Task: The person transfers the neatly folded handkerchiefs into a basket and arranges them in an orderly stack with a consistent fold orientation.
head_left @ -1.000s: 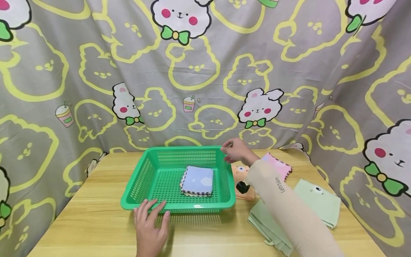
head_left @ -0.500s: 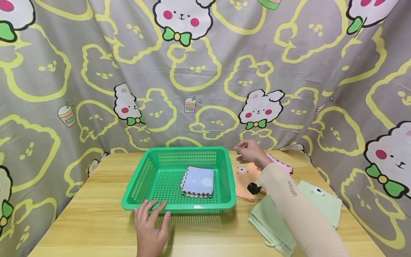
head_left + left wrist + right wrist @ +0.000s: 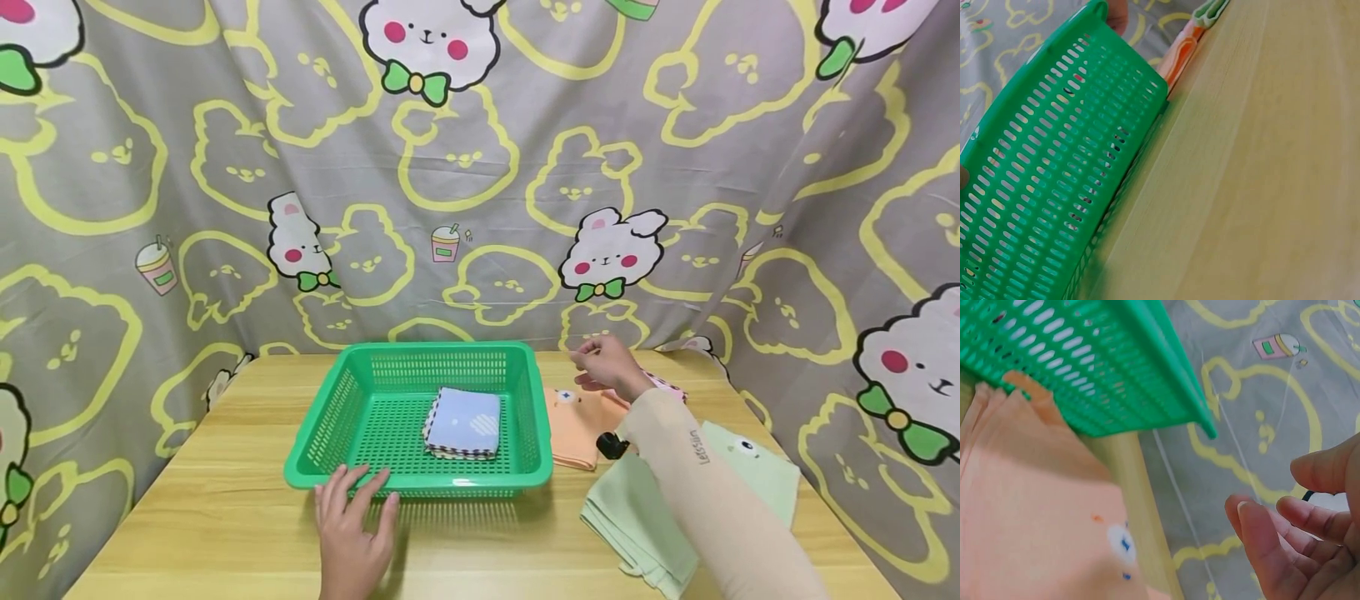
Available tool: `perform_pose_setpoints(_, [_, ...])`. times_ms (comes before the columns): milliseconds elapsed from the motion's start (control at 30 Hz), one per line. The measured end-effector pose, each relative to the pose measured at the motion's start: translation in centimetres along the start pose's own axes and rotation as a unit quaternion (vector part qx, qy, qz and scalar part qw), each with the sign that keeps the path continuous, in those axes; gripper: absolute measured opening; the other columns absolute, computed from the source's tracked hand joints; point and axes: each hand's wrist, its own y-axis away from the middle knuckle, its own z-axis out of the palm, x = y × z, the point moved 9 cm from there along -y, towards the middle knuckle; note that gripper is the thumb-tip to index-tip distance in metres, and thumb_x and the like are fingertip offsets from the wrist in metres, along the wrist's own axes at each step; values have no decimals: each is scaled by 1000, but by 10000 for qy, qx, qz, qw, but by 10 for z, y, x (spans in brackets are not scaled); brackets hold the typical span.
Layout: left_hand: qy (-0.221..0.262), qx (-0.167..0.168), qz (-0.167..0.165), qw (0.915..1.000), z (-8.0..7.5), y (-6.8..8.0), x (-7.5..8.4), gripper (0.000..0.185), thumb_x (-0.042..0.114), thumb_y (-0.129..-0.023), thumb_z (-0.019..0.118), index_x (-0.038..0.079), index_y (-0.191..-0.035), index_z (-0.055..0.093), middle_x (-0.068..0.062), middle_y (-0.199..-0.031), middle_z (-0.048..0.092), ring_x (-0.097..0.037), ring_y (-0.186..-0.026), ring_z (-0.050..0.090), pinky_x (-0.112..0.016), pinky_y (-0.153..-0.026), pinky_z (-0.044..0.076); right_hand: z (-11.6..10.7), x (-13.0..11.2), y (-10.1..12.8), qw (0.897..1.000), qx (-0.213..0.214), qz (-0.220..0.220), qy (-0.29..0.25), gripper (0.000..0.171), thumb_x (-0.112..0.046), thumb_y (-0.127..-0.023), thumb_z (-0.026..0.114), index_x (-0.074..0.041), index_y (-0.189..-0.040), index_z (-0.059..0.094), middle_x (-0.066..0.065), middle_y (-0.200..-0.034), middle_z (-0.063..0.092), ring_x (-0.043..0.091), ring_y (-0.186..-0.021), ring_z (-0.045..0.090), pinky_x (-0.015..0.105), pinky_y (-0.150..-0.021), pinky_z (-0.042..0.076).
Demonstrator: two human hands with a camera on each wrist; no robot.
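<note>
The left hand (image 3: 352, 529) rests, relaxed, at seven o'clock on the green basket (image 3: 465, 482), probably steadying it, while the right hand (image 3: 611, 367), empty, loose-fingered, hovers near the orange cloth (image 3: 573, 433) at three o'clock

A sleeve (image 3: 708, 496) partly hides the pink cloth (image 3: 664, 386).

Long beige right sleeve (image 3: 735, 517); small dark lettering (image 3: 702, 447); plain cuff (image 3: 651, 410); small black block (image 3: 611, 445) beside cuff.
</note>
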Motion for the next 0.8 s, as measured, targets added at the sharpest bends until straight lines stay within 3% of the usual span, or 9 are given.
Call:
perform_pose_setpoints(200, [-15,-6,7,10000,0,-1,1,29,9,-76,73,5,-105,71,-20,-114,60,-48,-120,42,-76,-103,9,-7,18,0,9998,56,181,7,31,-20,-99,53,5,-117,51,27,-118,55,29,-87,68,42,-78,57])
perform_pose_setpoints(400, [-11,12,7,10000,0,-1,1,29,9,-76,73,5,-105,71,-19,-115,60,-47,-120,42,-74,-104,8,-15,35,1,9993,178,339,-38,31,-19,-99,53,6,-116,50,31,-121,53,25,-82,69,39,-75,58])
perform_pose_setpoints(800, [-6,-14,-19,10000,0,0,0,29,9,-76,73,5,-105,71,-19,-116,60,-47,-120,42,-74,-105,8,-25,71,-2,9960,350,748,-340,27,-16,-97,55,5,-113,49,24,-104,56,23,-70,66,37,-69,59])
